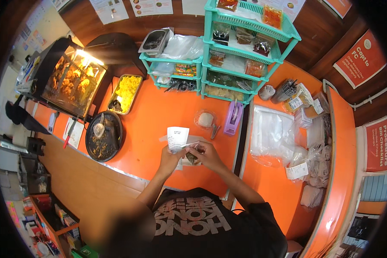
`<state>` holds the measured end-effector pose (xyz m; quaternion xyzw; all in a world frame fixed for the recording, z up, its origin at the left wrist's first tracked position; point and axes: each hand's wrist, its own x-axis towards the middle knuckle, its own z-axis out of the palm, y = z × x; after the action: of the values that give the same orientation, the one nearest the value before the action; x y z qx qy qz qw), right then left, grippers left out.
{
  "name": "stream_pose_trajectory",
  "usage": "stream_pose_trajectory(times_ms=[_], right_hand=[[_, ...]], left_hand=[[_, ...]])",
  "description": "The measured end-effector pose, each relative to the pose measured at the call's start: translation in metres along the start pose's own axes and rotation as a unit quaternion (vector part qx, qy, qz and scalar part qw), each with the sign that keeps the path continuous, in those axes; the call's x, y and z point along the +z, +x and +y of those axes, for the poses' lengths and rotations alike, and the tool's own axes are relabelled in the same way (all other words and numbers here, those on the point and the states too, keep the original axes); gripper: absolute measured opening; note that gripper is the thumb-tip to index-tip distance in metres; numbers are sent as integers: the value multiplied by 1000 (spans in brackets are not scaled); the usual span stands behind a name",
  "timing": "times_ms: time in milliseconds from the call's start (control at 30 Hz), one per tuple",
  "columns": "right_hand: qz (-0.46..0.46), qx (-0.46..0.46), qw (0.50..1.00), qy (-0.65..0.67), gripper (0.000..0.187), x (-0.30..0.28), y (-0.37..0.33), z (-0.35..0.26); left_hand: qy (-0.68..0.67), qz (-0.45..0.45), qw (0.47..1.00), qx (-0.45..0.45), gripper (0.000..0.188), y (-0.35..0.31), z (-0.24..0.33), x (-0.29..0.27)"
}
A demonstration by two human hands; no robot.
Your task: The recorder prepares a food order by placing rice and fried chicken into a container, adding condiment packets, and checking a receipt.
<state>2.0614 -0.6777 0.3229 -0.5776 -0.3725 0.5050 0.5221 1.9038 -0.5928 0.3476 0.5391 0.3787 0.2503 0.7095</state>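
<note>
Over the orange counter (155,124), my left hand (171,158) and my right hand (207,155) meet in front of my body. Fingers of both are closed on a small clear plastic bag (192,158) with dark greenish contents that I cannot make out. A white printed receipt (177,135) stands up just beyond my left fingers; whether it is attached to the bag is unclear. Beyond my right hand lie a small metal tool (215,130) and a round, pale item in clear wrapping (205,119). A purple tape dispenser (233,118) stands farther right.
Turquoise shelves (245,60) with packets stand at the back. On the left are a lit fried-food case (75,79), a yellow food tray (127,92), a black round pan (104,136) and a red-handled knife (69,134). Clear plastic bags (271,133) lie on the right counter.
</note>
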Motion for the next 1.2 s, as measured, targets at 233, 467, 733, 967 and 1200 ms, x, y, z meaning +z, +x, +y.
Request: stream_pose_trajectory(times_ms=[233,467,733,967,1200], right_hand=[[-151,30,975,-157,24,0,15,78],[-52,-53,906,-417,32,43,20,114],[-43,-115,878,-463,22,50,23,111],[-37,-94,894,-436,16,53,16,94],[-55,-60,849,-522,22,25,5,109]], left_hand=[[-5,70,997,-34,13,-11,-44,-43],[-373,-43,920,-112,67,-27,18,-70],[-407,-155,898,-68,73,-43,74,-62],[-420,-178,887,-73,74,-43,81,-60],[-409,-189,888,-90,71,-39,82,-55]])
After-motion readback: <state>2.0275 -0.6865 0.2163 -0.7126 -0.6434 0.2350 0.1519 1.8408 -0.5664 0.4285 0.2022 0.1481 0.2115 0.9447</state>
